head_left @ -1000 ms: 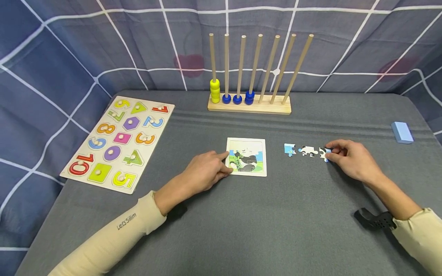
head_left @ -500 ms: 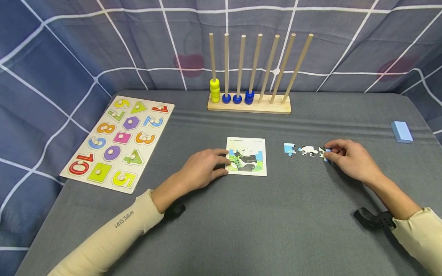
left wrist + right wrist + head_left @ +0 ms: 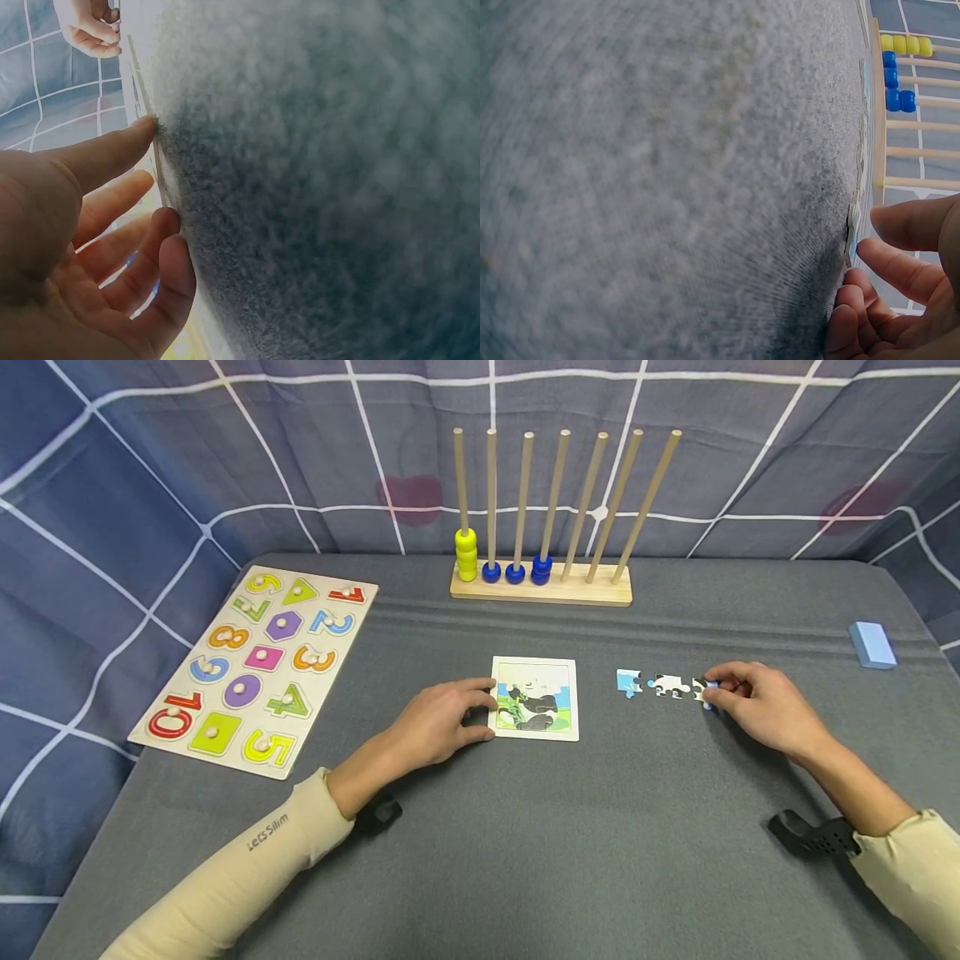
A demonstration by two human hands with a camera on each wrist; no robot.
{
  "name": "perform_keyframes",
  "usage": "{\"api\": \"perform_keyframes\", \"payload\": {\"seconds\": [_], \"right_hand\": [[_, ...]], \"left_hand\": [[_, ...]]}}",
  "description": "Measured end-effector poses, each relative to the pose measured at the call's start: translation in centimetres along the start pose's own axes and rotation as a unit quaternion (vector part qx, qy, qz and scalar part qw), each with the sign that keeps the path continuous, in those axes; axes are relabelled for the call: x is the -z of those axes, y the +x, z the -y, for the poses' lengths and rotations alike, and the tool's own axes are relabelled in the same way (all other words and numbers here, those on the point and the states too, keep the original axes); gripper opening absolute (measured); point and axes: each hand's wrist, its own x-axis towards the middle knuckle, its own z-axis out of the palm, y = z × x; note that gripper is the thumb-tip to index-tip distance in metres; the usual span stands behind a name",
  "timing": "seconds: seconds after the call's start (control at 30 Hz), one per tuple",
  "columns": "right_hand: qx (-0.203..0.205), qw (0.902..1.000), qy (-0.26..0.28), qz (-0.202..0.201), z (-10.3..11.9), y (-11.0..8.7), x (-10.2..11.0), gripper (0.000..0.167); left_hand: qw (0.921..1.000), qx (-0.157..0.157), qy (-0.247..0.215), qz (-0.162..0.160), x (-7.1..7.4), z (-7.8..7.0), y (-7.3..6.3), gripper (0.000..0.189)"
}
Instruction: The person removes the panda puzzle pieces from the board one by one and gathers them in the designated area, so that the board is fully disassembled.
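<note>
In the head view a small square panda puzzle point(image 3: 572, 718) lies flat in its white frame. My left hand point(image 3: 438, 722) is at its left edge, fingers loosely spread, with the fingertips touching or very near the frame. In the left wrist view the thumb point(image 3: 112, 154) and bent fingers stand apart. Three loose jigsaw pieces lie in a row to the right: a light blue piece point(image 3: 628, 682), a white-and-black piece point(image 3: 669, 686), and a black, white and blue piece point(image 3: 699, 690). My right hand point(image 3: 768, 706) pinches the last one at its right edge, thumb and forefinger curled.
A wooden number-and-shape peg board point(image 3: 255, 672) lies at the left. At the back stands a bead rack point(image 3: 540, 593) with upright rods and yellow and blue beads. A light blue block point(image 3: 872, 645) sits at far right. A checked curtain point(image 3: 300, 443) hangs behind the grey table.
My left hand has drawn back slightly left from the panda puzzle, and its fingers have spread from a pointing pose. The right hand stays at the same piece.
</note>
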Motion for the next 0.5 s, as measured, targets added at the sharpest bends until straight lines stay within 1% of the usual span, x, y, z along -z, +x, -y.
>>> {"api": "perform_keyframes", "payload": {"seconds": [0.17, 0.33, 0.5], "right_hand": [[0.004, 1.0, 0.002, 0.005, 0.0, 0.2, 0.1, 0.02], [-0.001, 1.0, 0.004, 0.006, 0.3, 0.1, 0.0, 0.022], [-0.002, 0.9999, -0.007, -0.011, 1.6, 0.1, -0.3, 0.026]], "left_hand": [[0.9999, 0.004, -0.011, 0.005, 0.0, 0.2, 0.1, 0.034], [0.9999, 0.0, -0.015, 0.005, 0.0, 0.3, 0.1, 0.032], [0.9998, -0.008, -0.016, 0.002, 0.0, 0.4, 0.2, 0.029]]}}
